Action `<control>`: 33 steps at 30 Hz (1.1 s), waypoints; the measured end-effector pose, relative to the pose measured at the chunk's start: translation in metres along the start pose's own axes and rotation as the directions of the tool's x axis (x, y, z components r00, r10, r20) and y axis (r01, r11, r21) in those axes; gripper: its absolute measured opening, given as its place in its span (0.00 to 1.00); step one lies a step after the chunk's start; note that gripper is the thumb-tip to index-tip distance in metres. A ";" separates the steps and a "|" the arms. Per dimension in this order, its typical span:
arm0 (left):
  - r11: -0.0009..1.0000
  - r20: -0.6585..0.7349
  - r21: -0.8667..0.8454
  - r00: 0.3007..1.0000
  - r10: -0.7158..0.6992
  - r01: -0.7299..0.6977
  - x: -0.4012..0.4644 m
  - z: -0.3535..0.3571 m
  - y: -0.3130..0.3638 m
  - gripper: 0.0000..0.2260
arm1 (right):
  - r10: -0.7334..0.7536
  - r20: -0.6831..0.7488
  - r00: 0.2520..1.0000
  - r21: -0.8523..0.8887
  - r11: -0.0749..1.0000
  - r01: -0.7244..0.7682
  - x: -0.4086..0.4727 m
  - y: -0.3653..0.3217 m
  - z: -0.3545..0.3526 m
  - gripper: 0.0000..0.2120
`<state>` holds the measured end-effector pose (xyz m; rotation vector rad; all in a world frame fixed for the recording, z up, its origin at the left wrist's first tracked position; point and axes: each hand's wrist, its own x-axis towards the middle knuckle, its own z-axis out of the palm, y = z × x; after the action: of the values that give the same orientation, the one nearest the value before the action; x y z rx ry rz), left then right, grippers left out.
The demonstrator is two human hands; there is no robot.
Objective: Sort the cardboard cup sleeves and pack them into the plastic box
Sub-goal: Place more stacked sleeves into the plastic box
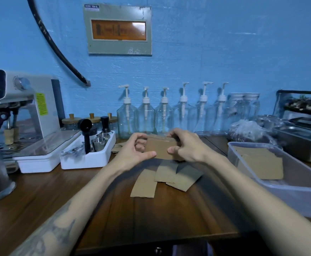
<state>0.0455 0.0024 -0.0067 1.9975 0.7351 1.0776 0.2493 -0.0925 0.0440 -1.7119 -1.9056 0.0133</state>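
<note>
While both hands meet at the middle of the frame, the left hand (132, 152) and right hand (186, 146) pinch a stack of cup sleeves (160, 147) between curled fingers and thumbs, one at each end. Three loose sleeves (162, 176) lie on the wooden table (114, 209) just below. At right, the plastic box (298, 193) holds more sleeves.
</note>
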 end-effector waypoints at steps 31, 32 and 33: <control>0.975 0.301 -0.055 0.935 -0.189 0.215 0.022 0.207 0.091 0.07 | 0.444 0.088 0.892 -0.336 0.856 -0.393 -0.131 0.127 -0.123 0.18; 0.976 0.317 -0.063 0.931 -0.179 0.209 0.022 0.206 0.088 0.08 | 0.440 0.082 0.894 -0.338 0.856 -0.391 -0.128 0.129 -0.120 0.18; 0.976 0.329 -0.078 0.929 -0.169 0.205 0.021 0.206 0.085 0.10 | 0.438 0.069 0.896 -0.344 0.854 -0.391 -0.126 0.131 -0.117 0.17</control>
<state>0.2455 -0.0982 -0.0055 1.9014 0.6598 0.6452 0.4192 -0.2260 0.0423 -2.3847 -1.6613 -0.0098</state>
